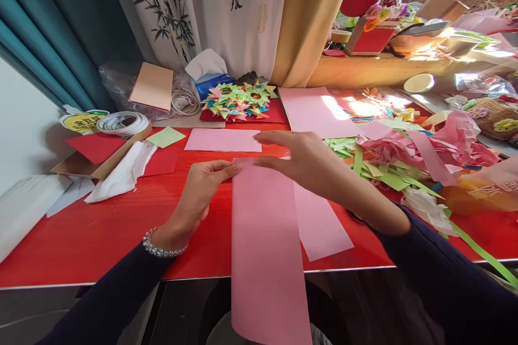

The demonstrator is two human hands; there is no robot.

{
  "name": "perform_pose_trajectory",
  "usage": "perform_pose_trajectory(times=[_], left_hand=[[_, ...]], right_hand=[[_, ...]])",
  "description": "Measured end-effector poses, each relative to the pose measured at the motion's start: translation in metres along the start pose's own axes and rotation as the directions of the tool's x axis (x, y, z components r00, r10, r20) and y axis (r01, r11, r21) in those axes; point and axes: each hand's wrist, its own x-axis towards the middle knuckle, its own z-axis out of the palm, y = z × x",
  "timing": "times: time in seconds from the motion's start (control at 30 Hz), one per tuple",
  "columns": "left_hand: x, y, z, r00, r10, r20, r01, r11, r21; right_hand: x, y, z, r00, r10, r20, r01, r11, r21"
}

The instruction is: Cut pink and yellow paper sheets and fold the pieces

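Observation:
A long pink sheet of paper (265, 242) lies lengthwise on the red table, and its near end hangs over the front edge. My left hand (186, 202), a beaded bracelet at its wrist, pinches the sheet's far left corner between thumb and fingers. Just above the far end hovers my right hand (309, 164), its thumb and fingers apart with nothing held. Partly beneath the long sheet, to its right, is another pink piece of paper (321, 223). Beyond my hands a small pink rectangle of paper (222, 140) lies flat.
Pink sheets (318, 110) lie at the back beside a pile of colourful folded paper pieces (240, 99). Green paper strips (388, 172) and crumpled pink paper (429, 145) clutter the right. On the left, a cardboard box (103, 159) holds a white tape roll (123, 123).

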Motion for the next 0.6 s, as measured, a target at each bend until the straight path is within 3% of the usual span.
perform_pose_trajectory(times=[0.13, 0.27, 0.37, 0.53, 0.6], left_hand=[[0.001, 0.0, -0.002, 1.0, 0.016, -0.019, -0.016, 1.0, 0.001], [0.003, -0.002, -0.005, 0.999, 0.01, -0.036, -0.012, 0.999, -0.045], [0.003, -0.005, -0.003, 1.0, -0.004, -0.024, 0.003, 0.998, -0.064], [-0.001, -0.013, 0.007, 0.994, -0.102, 0.036, 0.104, 0.994, -0.043], [-0.002, -0.015, 0.009, 0.993, -0.106, 0.045, 0.108, 0.993, -0.038]], right_hand=[[0.034, -0.005, 0.032, 0.977, -0.115, 0.181, 0.114, 0.993, 0.014], [0.044, -0.002, 0.053, 0.978, -0.17, 0.121, 0.165, 0.985, 0.052], [0.051, 0.002, 0.047, 0.982, -0.159, 0.103, 0.156, 0.987, 0.035], [0.071, 0.016, 0.012, 0.998, -0.046, -0.043, 0.049, 0.996, 0.077], [0.069, 0.019, 0.006, 0.993, -0.067, 0.095, 0.056, 0.991, 0.118]])
